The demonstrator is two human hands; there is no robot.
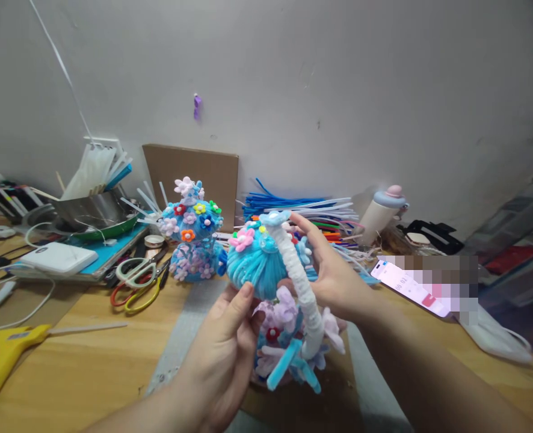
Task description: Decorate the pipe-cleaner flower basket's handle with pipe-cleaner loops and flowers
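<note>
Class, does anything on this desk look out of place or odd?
Mostly the pot: cookware filled with pale sticks on a craft desk looks odd. On the held model, two blue stems jut out low down like loose ends. I see no spill.

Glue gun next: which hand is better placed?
Probably the left hand, though it holds the blue craft: the yellow glue gun lies off to the left, and the right hand, on the craft too, is farther away.
</note>
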